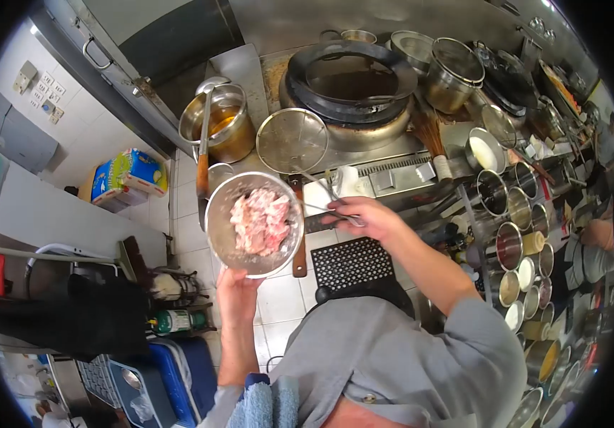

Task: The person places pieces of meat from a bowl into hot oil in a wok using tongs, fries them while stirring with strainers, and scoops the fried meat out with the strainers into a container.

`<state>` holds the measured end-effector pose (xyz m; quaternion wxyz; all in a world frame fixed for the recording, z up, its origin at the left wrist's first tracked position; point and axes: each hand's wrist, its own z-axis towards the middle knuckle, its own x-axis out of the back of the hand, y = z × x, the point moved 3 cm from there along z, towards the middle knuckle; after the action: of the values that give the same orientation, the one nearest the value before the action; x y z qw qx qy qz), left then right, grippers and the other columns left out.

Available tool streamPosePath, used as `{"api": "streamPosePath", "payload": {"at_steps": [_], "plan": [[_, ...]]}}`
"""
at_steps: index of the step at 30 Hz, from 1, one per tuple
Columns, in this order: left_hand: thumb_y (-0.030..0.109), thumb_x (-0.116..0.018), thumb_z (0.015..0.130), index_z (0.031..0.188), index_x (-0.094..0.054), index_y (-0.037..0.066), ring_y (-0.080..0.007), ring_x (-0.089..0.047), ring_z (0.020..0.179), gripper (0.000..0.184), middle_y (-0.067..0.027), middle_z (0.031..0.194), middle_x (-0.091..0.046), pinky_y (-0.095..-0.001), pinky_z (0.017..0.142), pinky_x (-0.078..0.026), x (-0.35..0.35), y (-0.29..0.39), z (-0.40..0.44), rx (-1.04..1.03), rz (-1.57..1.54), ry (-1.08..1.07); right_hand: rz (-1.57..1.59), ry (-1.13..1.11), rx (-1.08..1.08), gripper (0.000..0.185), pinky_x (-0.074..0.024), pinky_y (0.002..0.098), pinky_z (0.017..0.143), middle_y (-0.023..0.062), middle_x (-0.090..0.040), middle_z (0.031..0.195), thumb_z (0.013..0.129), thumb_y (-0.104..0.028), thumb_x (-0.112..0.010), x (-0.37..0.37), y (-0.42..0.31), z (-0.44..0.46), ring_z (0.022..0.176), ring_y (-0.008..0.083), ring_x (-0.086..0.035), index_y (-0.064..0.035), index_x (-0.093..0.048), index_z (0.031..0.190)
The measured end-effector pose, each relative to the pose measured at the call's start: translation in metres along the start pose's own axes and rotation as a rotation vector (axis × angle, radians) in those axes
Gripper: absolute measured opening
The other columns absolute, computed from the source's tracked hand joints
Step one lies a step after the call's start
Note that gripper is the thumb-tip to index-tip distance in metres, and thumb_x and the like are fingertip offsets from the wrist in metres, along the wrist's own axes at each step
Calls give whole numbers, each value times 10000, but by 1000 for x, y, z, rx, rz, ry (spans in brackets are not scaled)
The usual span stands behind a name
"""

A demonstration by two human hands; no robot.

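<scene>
Carefully, support the steel bowl from its near side with the left hand, clasped firmly around the wall, and hold it level to avoid spilling the raw meat. Grasp the strainer by its long metal handle, as now in the right hand, moving the wrist slowly and minding the bowl's rim. Inside the bowl, pale pink pieces heaped in the middle. Beyond, a deep pot with amber liquid, a wok with contents too dark to tell, and, off to the right, a pan holding something white.
</scene>
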<state>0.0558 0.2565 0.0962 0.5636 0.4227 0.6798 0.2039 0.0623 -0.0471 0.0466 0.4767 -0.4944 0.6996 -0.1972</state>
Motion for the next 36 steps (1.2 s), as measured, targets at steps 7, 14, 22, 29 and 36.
{"api": "streamPosePath", "payload": {"at_steps": [7,14,22,29,36], "plan": [[37,-453,799,1205,-480,17,-235,-559,1064,407,-112,1179,-556,-436,908,-476,-93,-87,42,106,-40,-91,-1055,654,263,219,-448,382,830,193,-632,966,854,-90,-532,205,-1,-37,943,347,-597,-1,-567,1052],[14,-480,795,1062,-504,0,-213,-576,989,269,-118,1102,-567,-415,812,-551,-182,-160,45,115,-9,-28,-356,662,354,483,-343,201,479,-5,-524,771,960,-329,-480,248,-15,-117,544,61,-383,-112,-393,1383],[-7,-489,800,810,-510,56,-165,-624,826,67,-70,912,-611,-362,683,-581,-213,-214,70,-47,126,28,-1625,366,852,289,-473,412,672,173,-622,918,870,-175,-581,185,-163,-162,770,315,-624,8,-583,1094],[-14,-496,803,778,-482,49,-192,-640,840,70,-83,931,-614,-373,734,-587,-221,-210,118,-118,101,-13,-2085,225,777,172,-477,412,694,116,-640,844,857,-207,-579,163,-230,-93,798,325,-613,-49,-629,904],[-18,-468,803,969,-539,-9,-206,-644,879,181,-116,993,-622,-379,739,-585,-246,-161,159,-92,-11,-121,-1901,152,810,162,-453,427,640,192,-604,726,836,-164,-600,140,-339,-91,697,373,-582,-12,-647,866]]}}
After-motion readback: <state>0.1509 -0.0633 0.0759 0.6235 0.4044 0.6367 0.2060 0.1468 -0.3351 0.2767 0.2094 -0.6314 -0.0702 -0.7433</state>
